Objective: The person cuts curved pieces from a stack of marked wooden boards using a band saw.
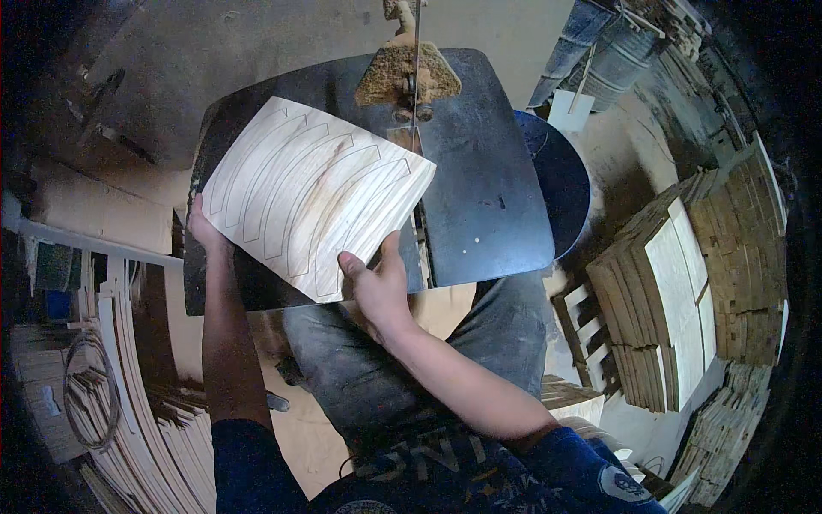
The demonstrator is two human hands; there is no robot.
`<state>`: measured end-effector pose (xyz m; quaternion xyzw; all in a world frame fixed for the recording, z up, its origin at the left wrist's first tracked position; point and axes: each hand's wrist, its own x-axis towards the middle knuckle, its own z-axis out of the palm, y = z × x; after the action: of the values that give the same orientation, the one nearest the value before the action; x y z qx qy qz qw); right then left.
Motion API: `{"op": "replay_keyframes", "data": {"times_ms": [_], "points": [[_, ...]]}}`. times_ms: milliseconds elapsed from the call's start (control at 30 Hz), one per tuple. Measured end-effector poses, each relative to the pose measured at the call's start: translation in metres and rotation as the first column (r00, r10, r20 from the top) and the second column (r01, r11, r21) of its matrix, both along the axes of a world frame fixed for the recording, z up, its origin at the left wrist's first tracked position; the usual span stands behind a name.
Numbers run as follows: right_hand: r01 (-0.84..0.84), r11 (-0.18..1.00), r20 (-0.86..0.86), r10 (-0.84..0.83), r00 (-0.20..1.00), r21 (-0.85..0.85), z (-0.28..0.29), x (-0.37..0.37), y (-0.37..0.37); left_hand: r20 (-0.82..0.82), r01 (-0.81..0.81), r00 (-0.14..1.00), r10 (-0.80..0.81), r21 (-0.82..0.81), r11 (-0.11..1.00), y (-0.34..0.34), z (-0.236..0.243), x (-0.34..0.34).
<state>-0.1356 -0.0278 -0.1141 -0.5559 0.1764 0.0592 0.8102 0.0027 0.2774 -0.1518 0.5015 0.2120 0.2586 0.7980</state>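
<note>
A thick, pale wooden board (300, 184), possibly a stack of thin sheets, lies at a slant on the dark bandsaw table (488, 206). Several curved strip outlines are drawn in pencil across its top face. My left hand (210, 230) grips the board's left edge, its fingers partly hidden. At the near right corner, my right hand (381, 287) is closed on the edge with the thumb on top. The upright saw blade (417, 51) comes down just beyond the board's far right corner, beside a sawdust-covered blade guide (407, 77).
A slot (421, 248) runs through the table toward me. Stacked wooden pieces (638, 317) stand to the right, beside a slatted crate (586, 334). Long wood strips (128, 360) and a coiled hoop (92, 390) are at the left. A metal drum (621, 73) stands at the far right.
</note>
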Motion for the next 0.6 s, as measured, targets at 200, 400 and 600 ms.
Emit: {"op": "replay_keyframes", "data": {"times_ms": [200, 400, 600], "points": [[0.032, 0.997, -0.003, -0.031, 0.999, 0.072, 0.004, 0.005, -0.001, -0.018, -0.052, 0.998, 0.052, 0.033, 0.998, -0.008, 0.005, -0.005], [-0.047, 0.995, -0.017, 0.048, 0.999, 0.086, 0.0, 0.007, -0.007, 0.018, -0.043, 0.999, 0.043, -0.024, 0.999, -0.013, 0.008, -0.006], [0.023, 1.0, -0.012, -0.023, 1.0, 0.008, -0.007, 0.011, -0.002, 0.018, -0.057, 0.998, 0.056, 0.039, 0.998, -0.013, 0.007, -0.008]]}}
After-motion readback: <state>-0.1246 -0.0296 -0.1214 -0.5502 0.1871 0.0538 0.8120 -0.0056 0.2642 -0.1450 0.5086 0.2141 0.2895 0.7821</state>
